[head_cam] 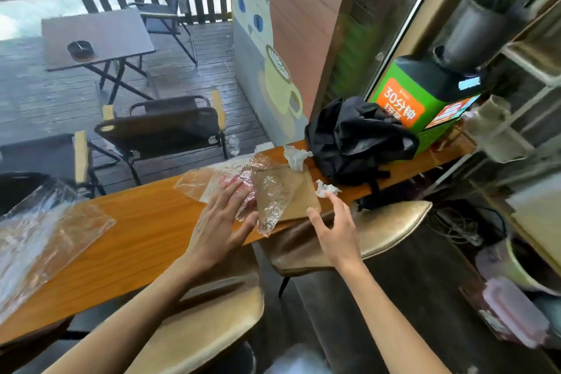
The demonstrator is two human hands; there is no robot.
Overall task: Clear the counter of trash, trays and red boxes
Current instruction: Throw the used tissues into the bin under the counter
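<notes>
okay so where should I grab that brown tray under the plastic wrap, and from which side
Probably the near right corner of the brown tray, from the counter's near edge: it overhangs there, bare and flat. Crumpled plastic wrap covers its left part, and the right hand, open, is beside that corner.

Wrap (267, 191) on tray (299, 194) — backpack (355, 140) behind.

Crumpled plastic wrap (267, 194) partly hides the red box (243, 188); left plastic sheet (39, 237) cut off by edge.
</notes>
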